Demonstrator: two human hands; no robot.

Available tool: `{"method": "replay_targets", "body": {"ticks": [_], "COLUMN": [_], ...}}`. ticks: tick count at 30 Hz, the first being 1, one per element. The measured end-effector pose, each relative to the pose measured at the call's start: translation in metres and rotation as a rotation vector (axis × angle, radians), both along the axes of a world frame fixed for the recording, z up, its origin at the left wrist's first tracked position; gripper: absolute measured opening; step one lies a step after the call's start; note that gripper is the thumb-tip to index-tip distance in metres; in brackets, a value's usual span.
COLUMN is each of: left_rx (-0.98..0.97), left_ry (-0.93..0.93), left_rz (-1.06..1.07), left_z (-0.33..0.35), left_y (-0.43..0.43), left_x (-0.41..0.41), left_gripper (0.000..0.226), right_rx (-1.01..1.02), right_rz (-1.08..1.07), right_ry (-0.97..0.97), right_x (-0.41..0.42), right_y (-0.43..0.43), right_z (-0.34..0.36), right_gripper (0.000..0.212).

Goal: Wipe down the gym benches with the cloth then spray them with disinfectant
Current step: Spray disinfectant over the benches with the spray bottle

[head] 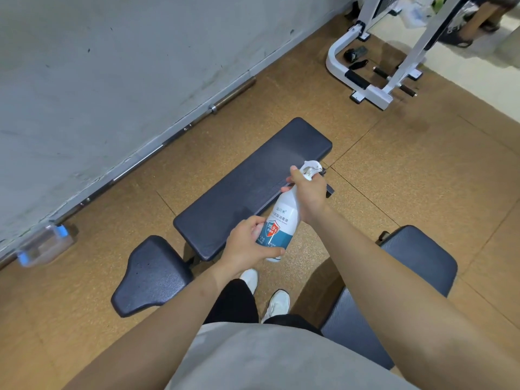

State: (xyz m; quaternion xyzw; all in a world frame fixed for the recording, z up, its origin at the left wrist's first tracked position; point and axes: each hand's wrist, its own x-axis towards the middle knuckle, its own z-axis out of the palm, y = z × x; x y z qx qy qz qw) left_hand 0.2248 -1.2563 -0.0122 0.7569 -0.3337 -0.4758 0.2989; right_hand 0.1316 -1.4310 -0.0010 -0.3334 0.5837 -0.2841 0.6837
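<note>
A white disinfectant spray bottle with a teal and red label is held over the near half of a long dark bench pad. My right hand wraps its neck at the white trigger head, nozzle facing the far end of the pad. My left hand cups the bottle's base. A smaller dark seat pad lies at the lower left of the long pad. A second dark bench sits under my right arm. No cloth is in view.
A barbell lies along the foot of the grey wall on the left. A clear plastic box with blue clips rests by the wall. A white machine frame stands at the back right. My white shoes are on the cork-coloured floor.
</note>
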Motion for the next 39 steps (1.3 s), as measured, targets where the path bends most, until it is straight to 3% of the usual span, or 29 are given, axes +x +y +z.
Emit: {"method": "replay_targets", "body": {"ticks": [14, 23, 39], "left_rx": [0.015, -0.002, 0.080], "left_ry": [0.138, 0.211, 0.114], "left_rz": [-0.169, -0.145, -0.054], "left_z": [-0.002, 0.001, 0.009], "left_y": [-0.105, -0.146, -0.247], "left_x": [0.028, 0.025, -0.082], "left_gripper": [0.085, 0.080, 0.081], "right_rx": [0.069, 0.061, 0.151], "right_rz": [-0.119, -0.155, 0.002], "right_ry": [0.142, 0.180, 0.120], "right_x": [0.003, 0.000, -0.082], "right_y": [-0.088, -0.127, -0.251], "right_z": [0.007, 0.017, -0.005], "right_gripper": [0.015, 0.017, 0.019]}}
